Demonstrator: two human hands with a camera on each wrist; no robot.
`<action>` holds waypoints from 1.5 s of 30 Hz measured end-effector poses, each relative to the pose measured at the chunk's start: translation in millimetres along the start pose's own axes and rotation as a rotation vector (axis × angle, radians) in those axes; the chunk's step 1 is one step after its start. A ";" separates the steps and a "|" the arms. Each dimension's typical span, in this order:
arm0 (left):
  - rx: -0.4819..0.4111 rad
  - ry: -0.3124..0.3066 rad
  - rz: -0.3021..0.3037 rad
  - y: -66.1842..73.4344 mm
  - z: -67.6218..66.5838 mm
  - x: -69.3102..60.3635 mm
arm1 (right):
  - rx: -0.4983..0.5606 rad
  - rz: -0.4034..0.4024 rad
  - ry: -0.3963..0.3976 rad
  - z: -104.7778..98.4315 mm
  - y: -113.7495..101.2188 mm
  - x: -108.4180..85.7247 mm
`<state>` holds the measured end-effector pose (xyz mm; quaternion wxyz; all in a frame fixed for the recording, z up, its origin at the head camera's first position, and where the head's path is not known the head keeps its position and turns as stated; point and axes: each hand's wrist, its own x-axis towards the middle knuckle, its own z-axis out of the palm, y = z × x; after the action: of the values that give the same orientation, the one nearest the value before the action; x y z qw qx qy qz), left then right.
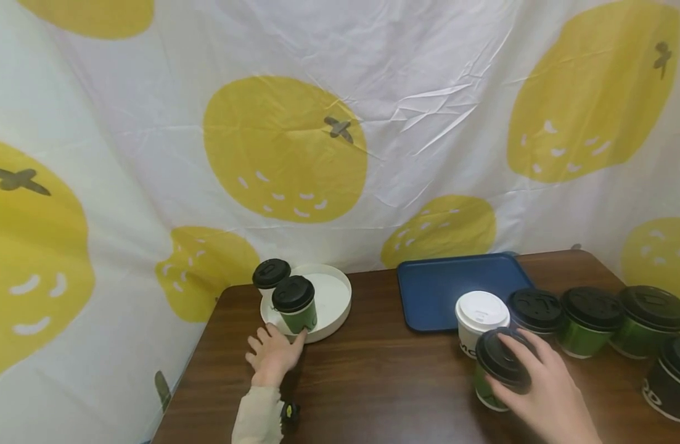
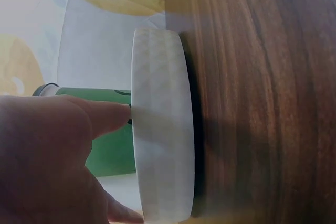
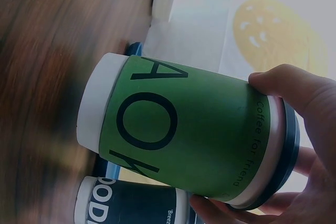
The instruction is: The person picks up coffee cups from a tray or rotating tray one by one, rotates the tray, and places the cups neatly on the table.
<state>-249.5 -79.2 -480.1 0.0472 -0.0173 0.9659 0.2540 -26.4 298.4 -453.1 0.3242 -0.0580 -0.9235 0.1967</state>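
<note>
"Item one?"
"Right hand (image 1: 545,382): fingers and thumb curled around a green paper cup with a black plastic lid (image 3: 189,124), grip high, by the lid. Dark lettering on the cup, with 'Coffee for friend' in small print near the top. Position: right side of the brown wood-grain table (image 1: 367,382), nearer the person than the other cups beside the blue tray. Whether its base touches the wood, I cannot tell."
"Item two?"
"Left hand (image 1: 274,353): fingers spread wide, at the near left edge of a round white tray with a low, faceted wall (image 1: 336,302). Thumb at the rim, beside a second green cup, black-lidded (image 1: 299,317), which stands in that tray. Contact between thumb and cup: cannot tell."
"Also at that tray?"
"One white cup with a black lid (image 1: 270,275), behind the second green cup and to its left, partly hidden."
"Right side, remainder?"
"One blue rectangular tray (image 1: 450,283), flat, at the far edge. One white cup with a white lid (image 1: 480,320), just behind the held cup. Farther right, three black-lidded cups (image 1: 589,320) in a row; nearer, one black cup with white lettering (image 1: 672,385)."
"Backdrop?"
"White cloth printed with yellow fruit (image 1: 284,148), creased."
</note>
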 end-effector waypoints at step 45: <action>-0.006 -0.013 0.008 -0.2 6.0 2.9 | -0.159 0.198 -0.009 -36.7 74.3 -15.0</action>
<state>-252.0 -76.5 -485.7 0.0522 -0.0119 0.9649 0.2570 6.6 374.9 -465.3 0.2935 -0.1737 -0.9273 0.1542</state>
